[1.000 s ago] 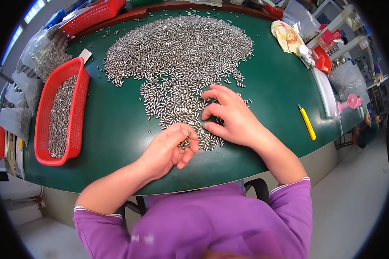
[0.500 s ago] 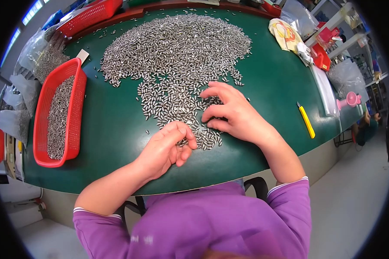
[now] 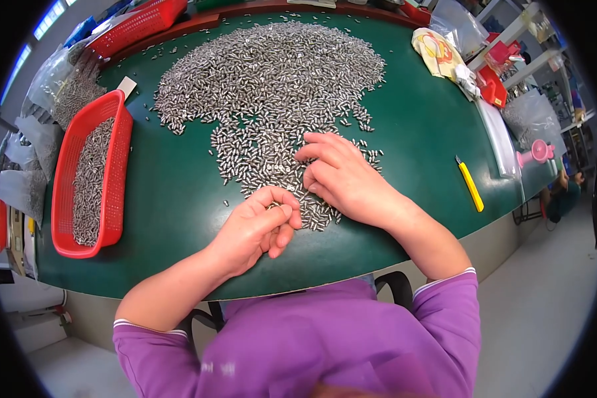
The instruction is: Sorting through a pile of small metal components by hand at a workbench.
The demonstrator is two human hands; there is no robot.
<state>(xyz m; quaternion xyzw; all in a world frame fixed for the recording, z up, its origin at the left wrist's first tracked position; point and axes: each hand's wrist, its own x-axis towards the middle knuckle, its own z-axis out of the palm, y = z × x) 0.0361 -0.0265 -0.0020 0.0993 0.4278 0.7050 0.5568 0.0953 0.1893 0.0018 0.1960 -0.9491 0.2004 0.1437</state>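
Note:
A broad pile of small shiny metal pins [image 3: 272,73] covers the far middle of the table, and a narrower strip of them runs toward me. At the strip's near left edge my left hand [image 3: 255,229] is closed, thumb against the curled fingers; whatever it may hold is hidden. My right hand [image 3: 348,178] is over the strip's right side, palm down, fingers bent but apart from the thumb. Its fingertips are among the pins, and I see nothing gripped there. Some pins under both hands are hidden.
A red plastic basket [image 3: 120,179] partly filled with similar pins stands at the left. On the right lie a yellow utility knife [image 3: 469,184] and a printed cloth bag [image 3: 438,54]. Clear plastic bags of pins [image 3: 26,186] line the left edge. A pink object [image 3: 537,153] stands far right.
My right hand has shifted slightly left over the strip, and its fingers have drawn closer together. My left thumb has moved onto the curled fingers; that hand otherwise stays put.

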